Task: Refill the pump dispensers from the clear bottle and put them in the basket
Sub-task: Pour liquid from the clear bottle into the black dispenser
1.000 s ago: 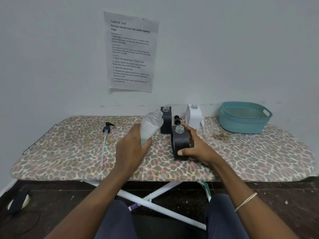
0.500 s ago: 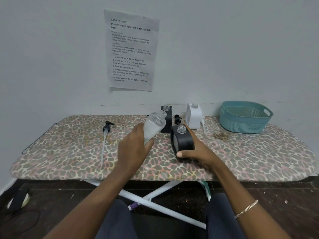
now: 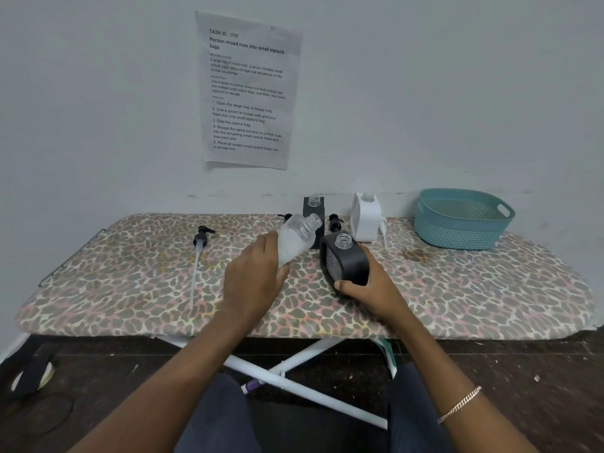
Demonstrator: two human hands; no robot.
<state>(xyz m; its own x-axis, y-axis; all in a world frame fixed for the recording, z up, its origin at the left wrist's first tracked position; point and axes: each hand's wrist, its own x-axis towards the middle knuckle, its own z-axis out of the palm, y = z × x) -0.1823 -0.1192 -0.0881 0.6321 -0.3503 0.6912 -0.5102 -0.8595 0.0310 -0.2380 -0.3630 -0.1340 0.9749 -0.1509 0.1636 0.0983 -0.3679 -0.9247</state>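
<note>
The left hand (image 3: 253, 282), gripping the clear bottle (image 3: 295, 238), has tipped it further toward the black dispenser (image 3: 346, 261) clasped by the right hand (image 3: 369, 289), so pouring looks imminent.

My left hand (image 3: 258, 282) covers the clear bottle's (image 3: 295, 238) lower half. That bottle hides most of the rear black dispenser (image 3: 314, 207). My forearms run off the frame's bottom edge.

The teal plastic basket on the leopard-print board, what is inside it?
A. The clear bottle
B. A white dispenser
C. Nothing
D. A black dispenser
C: the teal plastic basket shows only its bare perforated inside; the tilted clear plastic bottle is in the left hand, and the near black square dispenser is in the right hand.
</note>
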